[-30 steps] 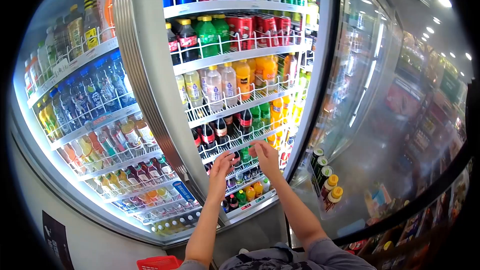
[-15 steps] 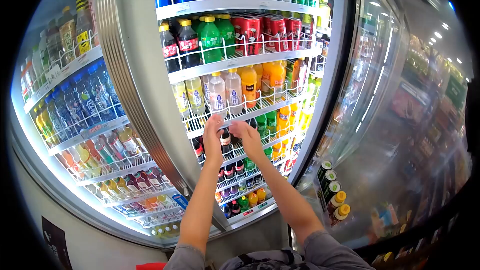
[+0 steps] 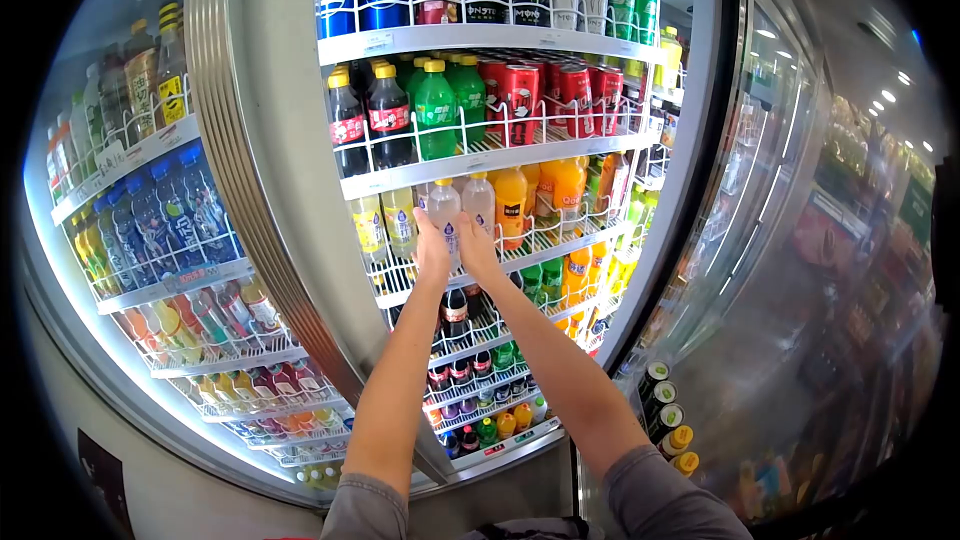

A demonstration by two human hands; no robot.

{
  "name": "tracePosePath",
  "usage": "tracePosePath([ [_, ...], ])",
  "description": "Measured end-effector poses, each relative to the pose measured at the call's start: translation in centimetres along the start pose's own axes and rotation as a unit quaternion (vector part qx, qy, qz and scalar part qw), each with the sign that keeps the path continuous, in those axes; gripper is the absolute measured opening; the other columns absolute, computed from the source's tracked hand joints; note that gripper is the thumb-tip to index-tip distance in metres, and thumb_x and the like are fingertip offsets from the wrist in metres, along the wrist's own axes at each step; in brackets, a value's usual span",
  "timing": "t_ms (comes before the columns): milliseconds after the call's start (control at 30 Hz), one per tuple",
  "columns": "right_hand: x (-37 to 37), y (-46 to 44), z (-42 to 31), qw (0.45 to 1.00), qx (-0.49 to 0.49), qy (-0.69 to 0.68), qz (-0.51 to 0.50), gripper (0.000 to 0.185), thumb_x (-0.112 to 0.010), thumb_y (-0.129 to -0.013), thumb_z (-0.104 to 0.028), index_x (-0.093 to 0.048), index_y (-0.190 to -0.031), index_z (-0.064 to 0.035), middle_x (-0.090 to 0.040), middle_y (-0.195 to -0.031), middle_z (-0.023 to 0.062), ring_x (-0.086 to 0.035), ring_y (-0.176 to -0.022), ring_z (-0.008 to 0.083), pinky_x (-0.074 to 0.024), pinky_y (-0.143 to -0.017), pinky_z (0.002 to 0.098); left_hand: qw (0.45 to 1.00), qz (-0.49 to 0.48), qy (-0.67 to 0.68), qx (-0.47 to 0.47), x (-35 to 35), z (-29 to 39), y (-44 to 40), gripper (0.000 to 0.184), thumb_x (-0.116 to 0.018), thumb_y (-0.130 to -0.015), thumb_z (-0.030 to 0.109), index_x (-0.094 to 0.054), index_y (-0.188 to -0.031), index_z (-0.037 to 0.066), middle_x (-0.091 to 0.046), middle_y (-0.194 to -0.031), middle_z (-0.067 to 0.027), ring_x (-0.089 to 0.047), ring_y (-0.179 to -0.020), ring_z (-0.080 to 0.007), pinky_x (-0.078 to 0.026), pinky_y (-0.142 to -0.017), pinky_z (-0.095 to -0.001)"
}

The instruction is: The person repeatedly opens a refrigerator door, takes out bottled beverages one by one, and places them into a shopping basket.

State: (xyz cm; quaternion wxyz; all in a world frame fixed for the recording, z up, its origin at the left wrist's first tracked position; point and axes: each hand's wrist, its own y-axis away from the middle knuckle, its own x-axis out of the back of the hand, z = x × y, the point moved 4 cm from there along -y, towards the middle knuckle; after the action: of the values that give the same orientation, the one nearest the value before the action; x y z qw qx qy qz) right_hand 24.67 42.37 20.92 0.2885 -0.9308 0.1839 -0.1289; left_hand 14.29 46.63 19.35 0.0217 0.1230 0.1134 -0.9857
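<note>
Left hand (image 3: 433,250) and right hand (image 3: 478,250) flank a clear bottle (image 3: 443,204); whether either grips it, I cannot tell.

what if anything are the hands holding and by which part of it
The hands flank a clear, pale-capped bottle, one on either side of its body, below the cap; whether they actually grip it cannot be told.

1. a clear plastic bottle (image 3: 443,204), pale yellow cap on, blue-violet print on its label.
2. it stands upright, between the left hand (image 3: 432,252) and right hand (image 3: 478,250), which partly hide its lower sides.
3. it sits on the third shelf (image 3: 562,248) down.
</note>
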Motion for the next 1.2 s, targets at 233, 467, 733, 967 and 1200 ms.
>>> tracePosePath([
  [233,0.2,0.0,0.9,0.999,-0.028,-0.046,0.003,0.048,-0.037,-0.102,-0.037,-0.060,-0.119,0.0024,-0.066,-0.108,0.0248,-0.062,-0.105,0.0357,-0.0454,-0.091,0.0402,0.999,0.008,-0.041,-0.002,0.5,0.7,1.7,0.067,-0.018,-0.104,0.054,-0.050,-0.136,0.004,-0.054,-0.125,-0.0077,-0.045,-0.117,-0.0204,-0.028,-0.108,-0.0346],
  [467,0.6,3.0,1.5,0.953,-0.013,-0.301,0.036,0.043,-0.043,-0.102,-0.023,-0.055,-0.126,0.0108,-0.063,-0.123,0.0161,-0.057,-0.117,0.0201,-0.0400,-0.102,0.0306,0.993,-0.038,0.008,-0.110,1.0,3.6,6.0,0.055,-0.024,-0.107,0.040,-0.048,-0.140,0.003,-0.050,-0.140,-0.0111,-0.040,-0.134,-0.0220,-0.025,-0.113,-0.0357],
  [733,5.7,9.1,-3.8,0.969,0.054,-0.222,0.094,0.044,-0.043,-0.100,-0.019,-0.052,-0.130,0.0118,-0.063,-0.122,0.0182,-0.057,-0.115,0.0215,-0.0397,-0.101,0.0308,0.856,-0.048,-0.307,-0.413,0.2,7.9,13.0,0.056,-0.056,-0.097,0.024,-0.038,-0.146,0.004,-0.051,-0.135,-0.0213,-0.054,-0.118,-0.0336,-0.039,-0.103,-0.0387],
  [967,8.0,14.3,-3.3,0.990,0.035,-0.138,0.011,0.049,-0.054,-0.094,-0.013,-0.045,-0.139,0.0052,-0.059,-0.129,0.0154,-0.057,-0.116,0.0202,-0.0449,-0.097,0.0302,0.962,-0.235,-0.071,-0.118,1.3,2.3,14.9,0.060,-0.050,-0.102,0.031,-0.026,-0.152,0.008,-0.047,-0.142,-0.0133,-0.050,-0.120,-0.0157,-0.040,-0.100,-0.0304],
  [1200,10.4,19.8,-4.2,0.989,-0.049,-0.086,-0.107,0.080,-0.066,-0.091,-0.013,-0.020,-0.156,-0.0154,-0.048,-0.142,0.0110,-0.050,-0.125,0.0198,-0.0483,-0.095,0.0347,0.946,-0.272,0.130,0.122,1.9,-2.3,19.9,0.057,-0.045,-0.104,0.025,-0.022,-0.155,0.013,-0.043,-0.144,-0.0024,-0.048,-0.121,-0.0126,-0.043,-0.097,-0.0286],
])
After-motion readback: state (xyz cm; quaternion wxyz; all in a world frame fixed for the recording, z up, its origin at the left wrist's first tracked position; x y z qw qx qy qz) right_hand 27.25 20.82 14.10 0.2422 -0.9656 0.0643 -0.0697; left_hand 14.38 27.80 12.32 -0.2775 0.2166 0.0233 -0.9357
